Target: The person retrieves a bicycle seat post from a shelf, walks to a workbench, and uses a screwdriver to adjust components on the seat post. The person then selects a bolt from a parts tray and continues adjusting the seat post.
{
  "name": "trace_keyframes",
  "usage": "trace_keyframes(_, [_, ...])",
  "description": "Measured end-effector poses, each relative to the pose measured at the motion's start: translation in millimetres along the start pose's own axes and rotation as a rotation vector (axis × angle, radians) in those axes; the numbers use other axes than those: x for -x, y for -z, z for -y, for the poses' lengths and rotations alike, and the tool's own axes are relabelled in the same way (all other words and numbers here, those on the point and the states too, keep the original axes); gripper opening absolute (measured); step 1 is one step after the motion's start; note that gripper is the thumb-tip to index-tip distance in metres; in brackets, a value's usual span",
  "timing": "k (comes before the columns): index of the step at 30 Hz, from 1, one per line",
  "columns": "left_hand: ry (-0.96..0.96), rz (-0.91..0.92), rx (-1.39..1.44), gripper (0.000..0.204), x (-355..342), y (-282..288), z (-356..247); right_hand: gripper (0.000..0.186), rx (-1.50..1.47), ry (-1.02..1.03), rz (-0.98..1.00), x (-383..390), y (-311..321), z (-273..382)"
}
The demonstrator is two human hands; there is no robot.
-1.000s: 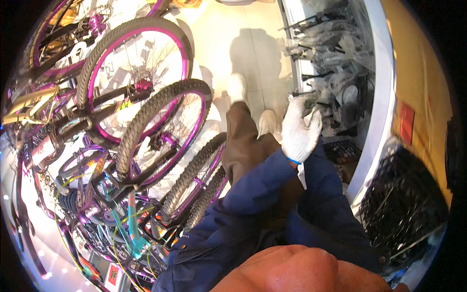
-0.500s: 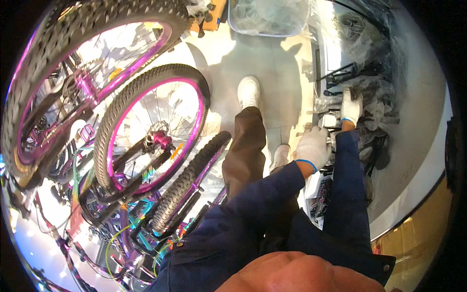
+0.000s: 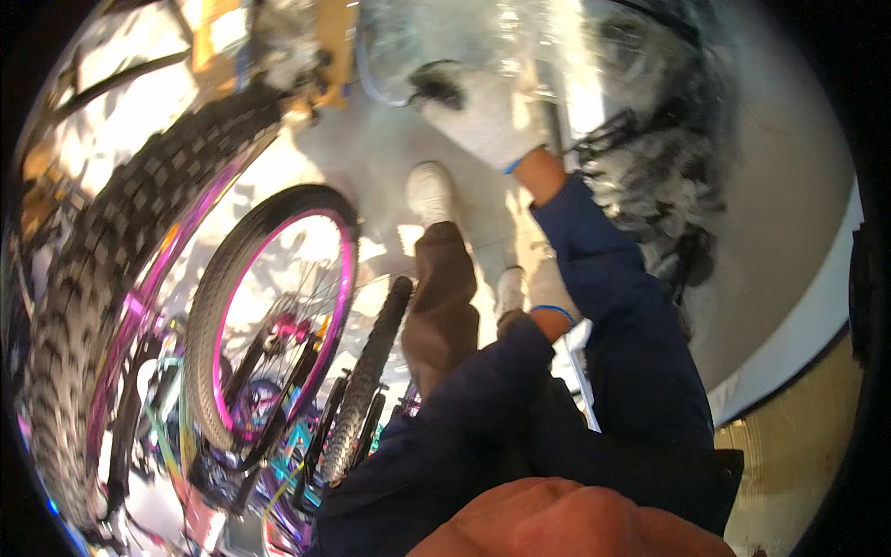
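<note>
My right hand (image 3: pixel 487 121), in a white knit glove with a blue cuff edge, is stretched out ahead over the floor beside the clear plastic-lined bin (image 3: pixel 380 88). Its fingers are closed around a small black part (image 3: pixel 441 85), blurred by motion, so its exact kind does not show. My left hand (image 3: pixel 554 288), gloved the same way, is low near my shoe, next to the parts on the right. The right sleeve covers most of its fingers, and whether it holds anything is hidden.
At left stand bicycles with knobby black tyres (image 3: pixel 158 213) and a purple-rimmed wheel (image 3: pixel 200 371). Black bicycle parts in clear plastic wrap (image 3: pixel 664 176) lie along the right side. A cardboard piece (image 3: pixel 336 46) is at the top.
My right hand has moved from the wrapped parts at right to the upper middle, now with a black part. My left hand has drawn slightly back under the right sleeve. The view has shifted.
</note>
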State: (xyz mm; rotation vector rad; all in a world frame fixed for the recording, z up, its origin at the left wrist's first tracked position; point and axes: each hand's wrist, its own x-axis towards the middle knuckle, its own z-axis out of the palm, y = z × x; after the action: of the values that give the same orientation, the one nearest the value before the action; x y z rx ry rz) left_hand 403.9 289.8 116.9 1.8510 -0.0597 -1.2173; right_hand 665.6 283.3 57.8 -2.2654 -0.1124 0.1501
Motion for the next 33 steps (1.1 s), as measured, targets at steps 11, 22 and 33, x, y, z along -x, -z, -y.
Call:
trace_keyframes(11, [-0.055,0.224,-0.21,0.03,-14.4,41.1,-23.6,0.076,0.504,-1.001,-0.609,89.1,144.8,-190.7])
trace_keyframes(22, [-0.095,0.35,-0.227,0.037,-12.7,56.3,-47.1,0.086,-0.124,-1.12,-0.656,118.4,185.6,-315.0])
trace_keyframes(33, [-0.086,0.218,-0.178,0.031,-5.7,36.4,-33.4,0.036,-0.64,-1.12,-0.67,155.7,135.9,-192.1])
